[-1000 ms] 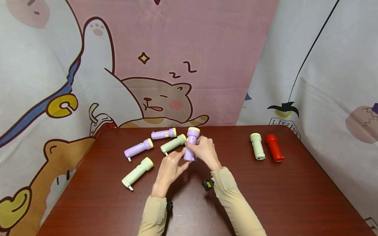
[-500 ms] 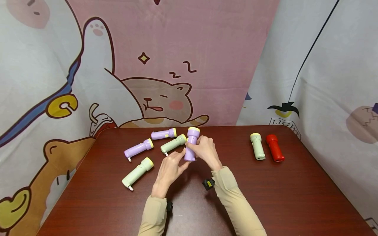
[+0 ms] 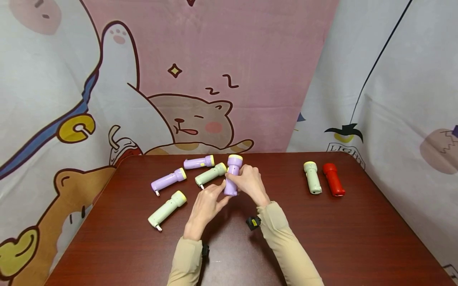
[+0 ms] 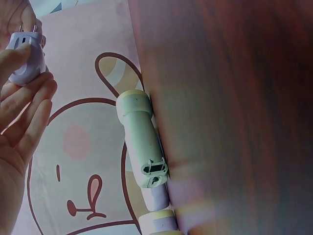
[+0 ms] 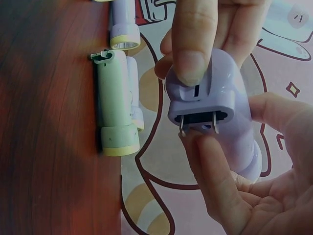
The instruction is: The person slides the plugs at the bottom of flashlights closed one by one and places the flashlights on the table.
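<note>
A purple flashlight (image 3: 234, 163) with a pale yellow rim is held over the far middle of the table, its lens end pointing up and away. My right hand (image 3: 249, 182) grips its body from the right. My left hand (image 3: 204, 203) pinches the tail end. In the right wrist view, the left thumb (image 5: 190, 63) lies on a slider at the tail. Two metal plug prongs (image 5: 215, 122) stick out of a slot there, with a right fingertip (image 5: 208, 142) close beside them. A green flashlight (image 3: 211, 174) lies just left of the held one.
On the left lie two more purple flashlights, one farther back (image 3: 198, 163) and one nearer (image 3: 168, 180), plus a green flashlight (image 3: 167, 210) with prongs out. A green flashlight (image 3: 312, 178) and a red flashlight (image 3: 332, 180) lie side by side at the right. A printed cloth hangs behind the table.
</note>
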`<act>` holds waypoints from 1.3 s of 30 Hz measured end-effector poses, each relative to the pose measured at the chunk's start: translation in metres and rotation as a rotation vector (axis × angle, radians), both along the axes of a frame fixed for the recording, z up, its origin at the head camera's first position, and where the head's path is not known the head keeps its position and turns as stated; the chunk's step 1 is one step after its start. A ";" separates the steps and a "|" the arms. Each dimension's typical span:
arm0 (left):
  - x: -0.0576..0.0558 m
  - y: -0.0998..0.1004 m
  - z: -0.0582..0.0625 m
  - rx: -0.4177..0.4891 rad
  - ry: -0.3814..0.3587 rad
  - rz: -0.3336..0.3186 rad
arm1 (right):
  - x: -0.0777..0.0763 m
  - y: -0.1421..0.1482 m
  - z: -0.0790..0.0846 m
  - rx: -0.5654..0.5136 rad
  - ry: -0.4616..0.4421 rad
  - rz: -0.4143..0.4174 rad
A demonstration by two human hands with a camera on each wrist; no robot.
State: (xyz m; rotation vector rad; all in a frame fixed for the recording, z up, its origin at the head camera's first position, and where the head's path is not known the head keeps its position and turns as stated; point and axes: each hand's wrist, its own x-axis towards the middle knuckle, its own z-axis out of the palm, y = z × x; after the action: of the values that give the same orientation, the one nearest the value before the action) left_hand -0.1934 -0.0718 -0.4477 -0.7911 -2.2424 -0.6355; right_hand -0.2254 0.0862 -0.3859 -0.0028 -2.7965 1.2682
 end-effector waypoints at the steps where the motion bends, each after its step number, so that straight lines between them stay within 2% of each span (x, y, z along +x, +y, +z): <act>1: 0.000 0.000 0.000 -0.002 -0.001 -0.001 | 0.000 0.000 0.000 0.002 -0.001 -0.001; 11: 0.000 0.000 -0.001 -0.001 -0.039 -0.045 | 0.000 0.002 -0.001 -0.013 -0.015 0.010; 25: -0.001 0.001 -0.002 0.013 -0.050 -0.077 | -0.001 0.003 -0.001 -0.012 -0.017 0.023; 39: 0.002 0.003 -0.003 -0.005 -0.115 -0.066 | -0.002 0.005 -0.003 0.000 -0.027 0.025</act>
State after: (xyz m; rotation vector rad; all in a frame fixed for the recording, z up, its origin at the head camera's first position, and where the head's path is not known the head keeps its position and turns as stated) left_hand -0.1918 -0.0687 -0.4503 -0.8532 -2.3300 -0.7239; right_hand -0.2273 0.0914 -0.3894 0.0151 -2.8276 1.2829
